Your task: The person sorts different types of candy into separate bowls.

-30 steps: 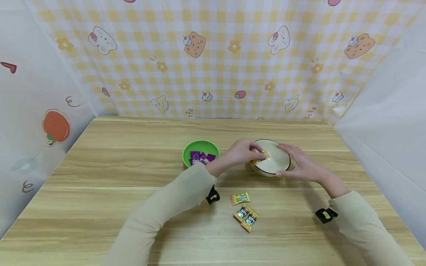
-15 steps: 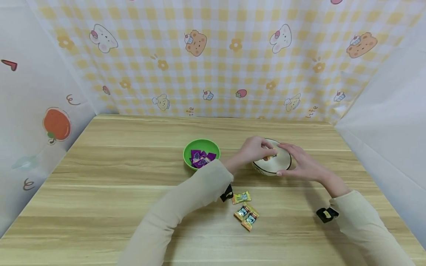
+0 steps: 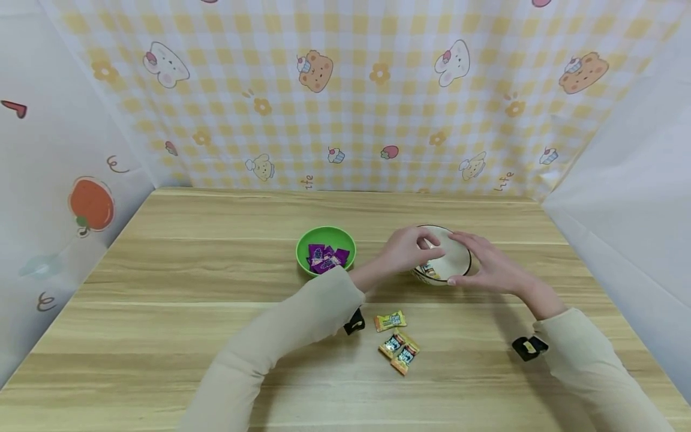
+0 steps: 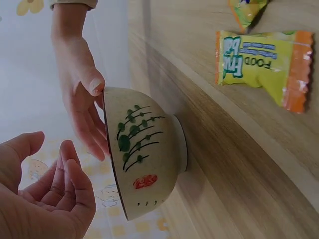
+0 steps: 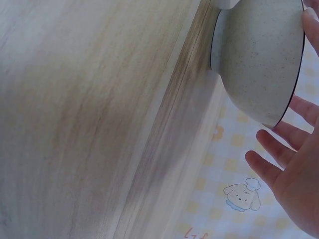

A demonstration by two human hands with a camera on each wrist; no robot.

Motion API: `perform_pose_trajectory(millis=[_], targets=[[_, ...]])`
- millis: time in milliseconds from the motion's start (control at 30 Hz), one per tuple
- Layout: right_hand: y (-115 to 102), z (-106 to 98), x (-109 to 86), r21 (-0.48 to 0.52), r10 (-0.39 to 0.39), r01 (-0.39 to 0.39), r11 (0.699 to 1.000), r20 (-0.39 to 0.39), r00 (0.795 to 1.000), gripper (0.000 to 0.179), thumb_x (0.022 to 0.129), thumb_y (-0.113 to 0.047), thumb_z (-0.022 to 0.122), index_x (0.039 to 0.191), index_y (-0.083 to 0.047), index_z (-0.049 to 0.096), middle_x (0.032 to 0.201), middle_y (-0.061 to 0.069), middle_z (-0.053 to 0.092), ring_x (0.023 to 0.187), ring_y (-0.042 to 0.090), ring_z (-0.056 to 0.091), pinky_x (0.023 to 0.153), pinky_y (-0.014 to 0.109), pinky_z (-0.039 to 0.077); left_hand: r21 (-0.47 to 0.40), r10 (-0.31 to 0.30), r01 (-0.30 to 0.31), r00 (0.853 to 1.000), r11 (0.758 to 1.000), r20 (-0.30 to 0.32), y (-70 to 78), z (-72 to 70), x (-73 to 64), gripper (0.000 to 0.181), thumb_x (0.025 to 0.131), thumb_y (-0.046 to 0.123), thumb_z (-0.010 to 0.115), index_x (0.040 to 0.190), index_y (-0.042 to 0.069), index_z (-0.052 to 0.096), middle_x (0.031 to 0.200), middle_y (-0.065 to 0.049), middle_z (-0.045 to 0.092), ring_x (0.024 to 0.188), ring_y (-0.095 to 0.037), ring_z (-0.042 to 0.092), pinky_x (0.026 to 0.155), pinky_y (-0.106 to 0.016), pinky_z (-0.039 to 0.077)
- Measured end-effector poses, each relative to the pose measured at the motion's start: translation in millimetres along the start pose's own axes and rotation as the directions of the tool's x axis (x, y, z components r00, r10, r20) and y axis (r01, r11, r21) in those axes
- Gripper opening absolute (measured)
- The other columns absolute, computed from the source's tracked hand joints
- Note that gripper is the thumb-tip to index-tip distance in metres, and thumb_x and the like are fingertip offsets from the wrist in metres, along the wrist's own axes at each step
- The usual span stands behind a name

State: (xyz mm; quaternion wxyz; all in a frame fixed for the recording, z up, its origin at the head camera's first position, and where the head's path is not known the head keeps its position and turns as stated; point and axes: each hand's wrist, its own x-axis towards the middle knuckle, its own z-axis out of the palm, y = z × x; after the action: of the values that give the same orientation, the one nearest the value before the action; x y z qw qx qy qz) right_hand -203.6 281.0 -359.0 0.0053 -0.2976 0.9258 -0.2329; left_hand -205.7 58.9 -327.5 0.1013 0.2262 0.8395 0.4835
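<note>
My left hand [image 3: 403, 251] hovers over the left rim of a white bowl [image 3: 456, 258], fingers loosely bent, with nothing between thumb and fingertips. In the left wrist view that hand [image 4: 55, 194] stands apart from the bowl [image 4: 144, 149], whose outside bears green leaves and a red mark. Opposite, my right hand [image 3: 488, 264] holds the bowl by its right side, thumb on the near rim and fingers at the far rim. Inside the bowl shows a yellow-wrapped snack [image 3: 429, 270], partly hidden by my left hand.
A green bowl [image 3: 304, 243] with several purple packets stands left of the white bowl, behind my left forearm. Nearer on the wooden table lie yellow-wrapped snacks: a fruit bar [image 3: 391, 321] and two orange-ended packets [image 3: 405, 358] side by side. A checked curtain [image 3: 351, 108] hangs behind.
My left hand pinched a yellow-wrapped snack, moved it rightward over the white bowl, then let it go inside and drew slightly back left. My right hand has stayed on the bowl.
</note>
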Motion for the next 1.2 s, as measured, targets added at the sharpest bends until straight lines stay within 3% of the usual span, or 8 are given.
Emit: perform_pose_trajectory(millis=[167, 300, 467, 633, 867, 967, 1200], targets=[[0, 0, 0.5, -0.003, -0.007, 0.007, 1.000, -0.004, 1.000, 0.085, 0.067, -0.040, 0.075, 0.134, -0.006, 0.034, 0.133, 0.018, 0.033, 0.119, 0.035, 0.029, 0.089, 0.054, 0.030, 0.015, 0.038, -0.037, 0.999, 0.999, -0.015, -0.6, -7.2, -12.2, 0.019, 0.080, 0.025, 0.066, 0.092, 0.010, 0.065, 0.071, 0.004, 0.058, 0.063, -0.006, 0.054, 0.052, -0.018, 0.043], [1, 0, 0.3, -0.001, -0.006, 0.006, 1.000, -0.006, 1.000, 0.085, 0.067, -0.040, 0.075, 0.134, -0.006, 0.034, 0.133, 0.018, 0.033, 0.119, 0.035, 0.029, 0.088, 0.054, 0.030, 0.025, 0.072, -0.073, 0.997, 0.997, 0.020, -1.7, -12.1, -23.8, 0.019, 0.080, 0.023, 0.067, 0.092, 0.009, 0.065, 0.069, 0.004, 0.057, 0.062, -0.007, 0.053, 0.052, -0.018, 0.043], [2, 1, 0.4, -0.004, -0.009, 0.009, 1.000, -0.004, 1.000, 0.085, 0.067, -0.041, 0.074, 0.134, -0.005, 0.034, 0.132, 0.020, 0.033, 0.118, 0.038, 0.029, 0.088, 0.056, 0.030, 0.081, 0.090, -0.100, 0.988, 0.992, 0.124, -11.8, -13.3, -42.2, 0.024, 0.078, 0.023, 0.069, 0.096, 0.008, 0.064, 0.070, 0.007, 0.058, 0.063, -0.005, 0.053, 0.057, -0.017, 0.044], [2, 1, 0.4, -0.003, -0.009, 0.009, 1.000, 0.006, 1.000, 0.086, 0.068, -0.042, 0.073, 0.134, -0.004, 0.033, 0.133, 0.022, 0.031, 0.119, 0.040, 0.028, 0.088, 0.058, 0.028, 0.152, 0.054, -0.092, 0.971, 0.984, 0.234, -27.8, -11.9, -61.9, 0.033, 0.076, 0.023, 0.070, 0.102, 0.005, 0.061, 0.073, 0.009, 0.056, 0.067, -0.004, 0.053, 0.061, -0.015, 0.044], [2, 0, 0.6, -0.007, -0.013, 0.013, 1.000, 0.009, 1.000, 0.086, 0.069, -0.042, 0.073, 0.134, -0.004, 0.033, 0.134, 0.021, 0.031, 0.119, 0.040, 0.027, 0.089, 0.058, 0.028, 0.152, 0.040, -0.097, 0.941, 0.984, 0.337, -51.1, -8.5, -78.6, 0.036, 0.075, 0.019, 0.071, 0.104, 0.003, 0.059, 0.075, 0.005, 0.059, 0.070, -0.005, 0.055, 0.062, -0.015, 0.044], [2, 0, 1.0, -0.008, -0.017, 0.017, 1.000, 0.008, 1.000, 0.085, 0.069, -0.041, 0.073, 0.134, -0.004, 0.033, 0.134, 0.021, 0.031, 0.119, 0.040, 0.027, 0.088, 0.058, 0.028, 0.193, 0.055, -0.124, 0.942, 0.973, 0.330, -57.1, -5.9, -81.5, 0.036, 0.074, 0.021, 0.072, 0.103, 0.002, 0.060, 0.081, 0.002, 0.060, 0.074, -0.007, 0.055, 0.066, -0.016, 0.043], [2, 0, 1.4, -0.015, -0.023, 0.023, 1.000, 0.011, 1.000, 0.085, 0.069, -0.041, 0.073, 0.134, -0.003, 0.033, 0.133, 0.022, 0.031, 0.119, 0.040, 0.027, 0.088, 0.058, 0.028, 0.382, 0.046, -0.138, 0.970, 0.914, 0.241, -63.4, -0.7, -81.3, 0.038, 0.072, 0.026, 0.072, 0.103, 0.007, 0.061, 0.089, 0.001, 0.051, 0.081, -0.010, 0.046, 0.072, -0.019, 0.038]])
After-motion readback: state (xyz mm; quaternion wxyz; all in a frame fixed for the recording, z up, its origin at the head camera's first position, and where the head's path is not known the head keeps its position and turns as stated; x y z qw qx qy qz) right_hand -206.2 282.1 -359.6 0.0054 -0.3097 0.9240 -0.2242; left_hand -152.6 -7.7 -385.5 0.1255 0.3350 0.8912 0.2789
